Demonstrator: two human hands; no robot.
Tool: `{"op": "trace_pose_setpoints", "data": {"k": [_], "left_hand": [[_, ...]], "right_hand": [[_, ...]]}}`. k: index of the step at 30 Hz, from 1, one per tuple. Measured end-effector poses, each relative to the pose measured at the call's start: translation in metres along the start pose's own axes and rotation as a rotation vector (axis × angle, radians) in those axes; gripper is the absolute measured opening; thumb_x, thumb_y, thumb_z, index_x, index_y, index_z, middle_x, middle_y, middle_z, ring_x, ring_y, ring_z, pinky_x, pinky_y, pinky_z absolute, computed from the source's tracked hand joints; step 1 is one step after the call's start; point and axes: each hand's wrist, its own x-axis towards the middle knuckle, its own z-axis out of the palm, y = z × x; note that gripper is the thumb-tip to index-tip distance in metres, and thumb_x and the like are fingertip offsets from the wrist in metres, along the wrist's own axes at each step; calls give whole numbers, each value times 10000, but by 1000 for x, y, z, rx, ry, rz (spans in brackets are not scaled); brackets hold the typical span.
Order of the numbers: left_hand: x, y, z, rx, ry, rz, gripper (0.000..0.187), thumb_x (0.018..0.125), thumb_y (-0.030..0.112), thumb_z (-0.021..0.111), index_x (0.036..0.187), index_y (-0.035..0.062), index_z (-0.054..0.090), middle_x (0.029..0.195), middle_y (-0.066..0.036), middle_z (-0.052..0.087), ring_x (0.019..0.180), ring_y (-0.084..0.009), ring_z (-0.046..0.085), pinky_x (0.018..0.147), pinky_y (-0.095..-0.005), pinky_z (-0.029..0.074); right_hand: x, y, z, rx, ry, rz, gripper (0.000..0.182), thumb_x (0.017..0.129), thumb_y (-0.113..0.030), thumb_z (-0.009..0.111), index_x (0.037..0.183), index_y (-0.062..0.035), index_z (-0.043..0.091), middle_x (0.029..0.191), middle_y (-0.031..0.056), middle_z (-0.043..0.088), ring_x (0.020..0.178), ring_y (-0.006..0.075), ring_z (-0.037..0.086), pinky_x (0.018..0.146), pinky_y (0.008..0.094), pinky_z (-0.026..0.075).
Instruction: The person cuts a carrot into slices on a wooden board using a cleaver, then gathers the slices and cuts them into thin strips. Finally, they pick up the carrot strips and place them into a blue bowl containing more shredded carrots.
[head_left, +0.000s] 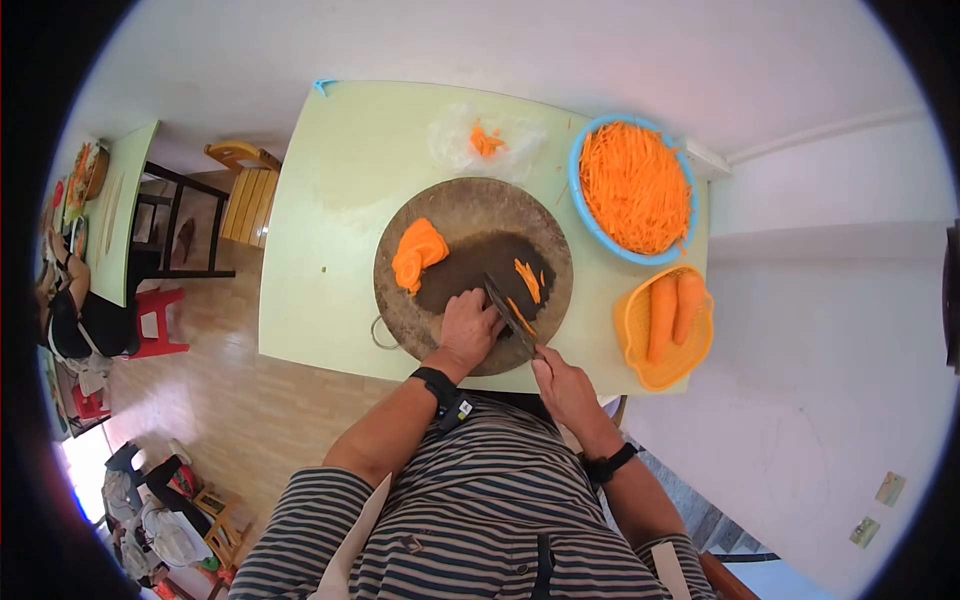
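Note:
My right hand (568, 388) is closed around the handle of a knife (512, 318), whose dark blade slants up and left over a round wooden chopping board (410, 320). Just left of the blade, my left hand (468, 328) presses down on the board with curled fingers; what lies under them is hidden. Right of the blade sit a few cut carrot strips (528, 280), and one more orange sliver lies along the knife. Carrot slices (420, 252) are heaped on the board's upper left.
A blue basin (578, 200) full of shredded carrot (635, 185) stands at the table's right, above a yellow basket (630, 345) with two whole carrots (662, 318). Carrot bits rest on a plastic bag (450, 138) behind the board. Other people sit at far left, near a wooden chair (250, 205).

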Motion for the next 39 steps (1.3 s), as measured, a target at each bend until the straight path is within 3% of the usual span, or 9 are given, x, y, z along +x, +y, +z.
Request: {"op": "trace_pose_setpoints", "data": {"k": [2, 4, 7, 13, 20, 25, 29, 31, 39], "left_hand": [[2, 3, -2, -7, 50, 10, 134, 758, 216, 768, 840, 125, 715, 853, -60, 535, 834, -265, 560, 708, -411, 420], [2, 3, -2, -9, 29, -8, 129, 758, 210, 767, 837, 123, 714, 849, -59, 533, 831, -265, 559, 707, -410, 419], [3, 4, -2, -27, 32, -21, 121, 759, 201, 765, 833, 121, 714, 846, -58, 533, 831, -264, 561, 709, -409, 418], [1, 2, -2, -20, 0, -34, 116, 761, 195, 761, 832, 117, 714, 853, -58, 540, 844, -265, 566, 717, -408, 420], [3, 4, -4, -5, 19, -19, 118, 766, 193, 761, 850, 123, 719, 855, -57, 541, 837, -264, 565, 710, -407, 416], [4, 4, -2, -54, 60, -19, 110, 773, 191, 759, 848, 124, 716, 851, -61, 534, 817, -268, 559, 699, -408, 414], [0, 0, 5, -29, 41, -25, 110, 770, 190, 759, 839, 121, 707, 852, -61, 532, 815, -268, 558, 694, -410, 414], [1, 1, 0, -22, 26, -17, 113, 767, 189, 758, 840, 120, 705, 856, -62, 534, 820, -268, 559, 694, -410, 414], [3, 3, -2, -23, 46, 1, 115, 760, 178, 758, 844, 121, 702, 863, -61, 539, 821, -270, 560, 695, -410, 415]], "right_hand": [[9, -6, -3, -49, -17, 25, 403, 1043, -355, 509, 1318, -68, 582, 991, 270, 706, 922, 464, 681, 795, 521, 541], [17, -10, -3, 8, -57, 66, 405, 1053, -320, 498, 1321, -27, 580, 1016, 287, 696, 983, 464, 678, 852, 463, 541], [22, -3, 0, 190, 85, -56, 389, 1043, -348, 514, 1291, -61, 603, 998, 272, 705, 934, 461, 679, 806, 509, 542], [6, -3, -9, 55, -45, 32, 395, 1047, -361, 506, 1300, -70, 592, 1006, 274, 701, 942, 469, 674, 809, 510, 538], [23, -8, -4, -14, -35, 29, 401, 1050, -362, 501, 1304, -65, 590, 988, 273, 701, 941, 466, 674, 811, 510, 538], [30, -6, -8, 254, 36, 6, 402, 1049, -347, 508, 1302, -46, 593, 995, 279, 700, 955, 467, 671, 829, 495, 541], [15, 2, -6, 165, 6, -14, 403, 1049, -353, 505, 1306, -55, 590, 1003, 281, 699, 955, 472, 669, 831, 497, 540], [10, 1, -6, 104, -47, 18, 400, 1055, -319, 495, 1328, -39, 579, 1024, 291, 690, 981, 466, 678, 850, 455, 539], [27, -8, -2, 72, -23, 25, 412, 1052, -357, 491, 1300, -48, 600, 1011, 287, 696, 967, 470, 671, 837, 490, 535]]}}
